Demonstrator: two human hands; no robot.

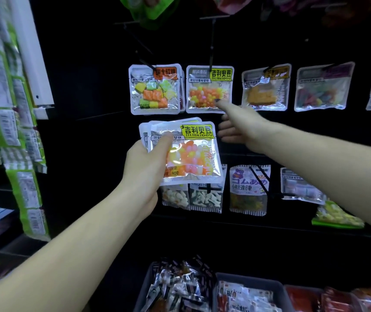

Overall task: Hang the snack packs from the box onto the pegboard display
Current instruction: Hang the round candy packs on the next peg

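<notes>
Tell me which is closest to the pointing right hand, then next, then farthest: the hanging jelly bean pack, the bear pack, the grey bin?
From the right hand:
1. Hanging jelly bean pack, just above, fingertip at its lower corner.
2. Bear pack, below on the lower row.
3. Grey bin, at the bottom, farthest.

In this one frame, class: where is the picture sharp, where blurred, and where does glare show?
Head view: sharpest on the jelly bean packs gripped by the left hand; glare on their foil. The green packets at left are smeared and bowed by the wide lens. The pegboard is near black; the right hand is evenly lit.
</notes>
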